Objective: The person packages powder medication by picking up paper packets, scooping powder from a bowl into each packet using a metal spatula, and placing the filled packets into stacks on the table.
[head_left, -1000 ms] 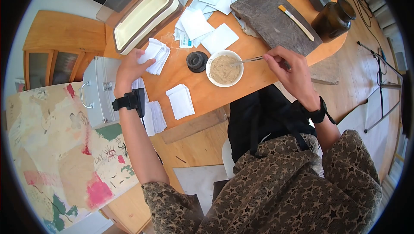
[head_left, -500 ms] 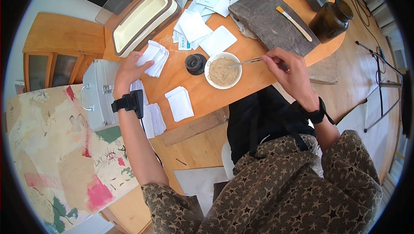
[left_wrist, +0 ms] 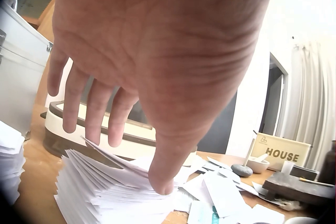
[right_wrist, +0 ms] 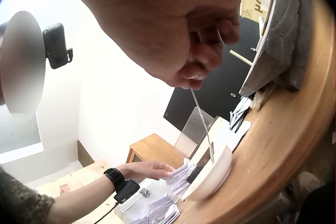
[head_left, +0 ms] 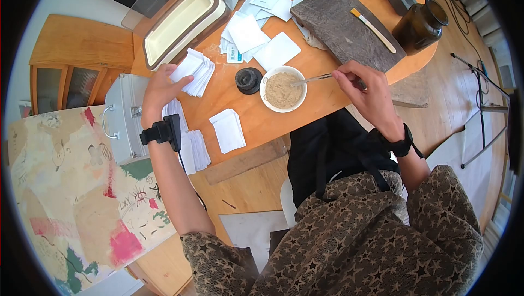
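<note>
My left hand rests its thumb on a fanned stack of white paper packets. In the left wrist view the fingers stretch out over the far side of that stack, and the thumb tip lies at its near edge. My right hand pinches a slim metal handle between thumb and fingers. Its lower end dips into beige powder that fills a white bowl, so the tip is hidden. Left of the bowl stands a small dark round pot.
Near the table edge lie a smaller packet pile and another stack. Flat packets are scattered behind the bowl. A cream tray, a dark board with a brush and a brown jar stand farther back.
The head view has shifted slightly. My left hand has moved a touch over the packet stack; the right hand and the metal handle keep their place at the bowl.
</note>
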Tool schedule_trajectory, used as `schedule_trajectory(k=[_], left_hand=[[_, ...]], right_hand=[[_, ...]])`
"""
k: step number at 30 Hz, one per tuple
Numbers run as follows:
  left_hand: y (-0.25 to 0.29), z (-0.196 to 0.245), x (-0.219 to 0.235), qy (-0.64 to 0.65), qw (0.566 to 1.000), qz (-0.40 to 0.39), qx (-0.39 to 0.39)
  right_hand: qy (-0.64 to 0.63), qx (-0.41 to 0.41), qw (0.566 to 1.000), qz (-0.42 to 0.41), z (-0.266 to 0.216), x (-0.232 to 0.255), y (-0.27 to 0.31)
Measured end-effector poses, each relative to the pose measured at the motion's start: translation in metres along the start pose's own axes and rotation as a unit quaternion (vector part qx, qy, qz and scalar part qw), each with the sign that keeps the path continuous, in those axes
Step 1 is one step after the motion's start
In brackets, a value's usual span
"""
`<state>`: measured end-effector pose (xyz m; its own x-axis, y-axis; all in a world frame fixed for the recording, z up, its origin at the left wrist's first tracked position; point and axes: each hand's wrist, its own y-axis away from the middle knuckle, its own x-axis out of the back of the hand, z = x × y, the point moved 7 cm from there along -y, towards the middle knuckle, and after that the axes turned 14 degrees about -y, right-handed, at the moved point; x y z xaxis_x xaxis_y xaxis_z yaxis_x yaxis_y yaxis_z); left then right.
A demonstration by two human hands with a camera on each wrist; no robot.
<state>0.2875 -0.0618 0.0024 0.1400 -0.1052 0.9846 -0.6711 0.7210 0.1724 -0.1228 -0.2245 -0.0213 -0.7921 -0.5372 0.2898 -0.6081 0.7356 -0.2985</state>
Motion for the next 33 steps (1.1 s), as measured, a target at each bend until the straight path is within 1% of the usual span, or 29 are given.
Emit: schedule_trajectory(k=[5, 11, 14, 17, 19, 20, 22, 23, 25, 27, 28, 29, 31, 33], left_hand=[[0.002, 0.001, -0.001, -0.005, 1.0, 0.001, 0.003], [0.002, -0.001, 0.0, 0.003, 0.999, 0.004, 0.032], [0.0, -0.005, -0.002, 0.011, 0.999, -0.02, 0.03], [0.0, -0.007, -0.002, 0.012, 1.0, -0.008, 0.026], [0.002, -0.008, 0.004, 0.024, 0.999, 0.044, 0.02], [0.006, -0.005, 0.005, 0.024, 0.999, 0.043, 0.02], [0.023, 0.016, 0.019, 0.07, 0.991, 0.105, -0.033], [0.034, 0.027, 0.019, 0.07, 0.992, 0.104, -0.032], [0.065, 0.064, 0.024, 0.044, 0.983, 0.161, -0.07], [0.093, 0.093, 0.016, 0.077, 0.983, 0.159, -0.055], [0.101, 0.099, 0.004, 0.076, 0.984, 0.151, -0.057], [0.112, 0.109, -0.004, 0.054, 0.981, 0.165, -0.081], [0.128, 0.121, -0.016, 0.076, 0.985, 0.144, -0.052], [0.139, 0.127, -0.028, 0.085, 0.984, 0.151, -0.051]], right_hand=[[0.003, 0.002, 1.0, -0.002, -0.001, 0.001, 0.0], [0.0, -0.001, 1.0, 0.0, 0.0, 0.001, 0.0], [-0.004, -0.002, 1.0, -0.001, 0.001, 0.001, 0.0], [0.004, -0.002, 1.0, -0.002, 0.001, 0.0, 0.0], [0.005, -0.002, 1.0, -0.004, 0.0, 0.001, 0.0], [0.006, -0.003, 1.0, -0.004, 0.001, 0.001, 0.0], [-0.014, 0.001, 1.0, 0.01, 0.003, 0.003, -0.001], [-0.014, 0.0, 1.0, 0.009, 0.003, 0.003, -0.001], [-0.011, 0.004, 1.0, 0.02, 0.002, 0.006, -0.001], [-0.016, 0.002, 1.0, 0.025, 0.002, 0.007, -0.003], [-0.022, 0.001, 0.999, 0.031, 0.001, 0.009, -0.003], [-0.02, -0.001, 0.999, 0.031, 0.001, 0.01, -0.004], [-0.024, 0.012, 0.999, 0.046, -0.004, 0.014, -0.006], [-0.031, 0.014, 0.998, 0.051, -0.009, 0.016, -0.006]])
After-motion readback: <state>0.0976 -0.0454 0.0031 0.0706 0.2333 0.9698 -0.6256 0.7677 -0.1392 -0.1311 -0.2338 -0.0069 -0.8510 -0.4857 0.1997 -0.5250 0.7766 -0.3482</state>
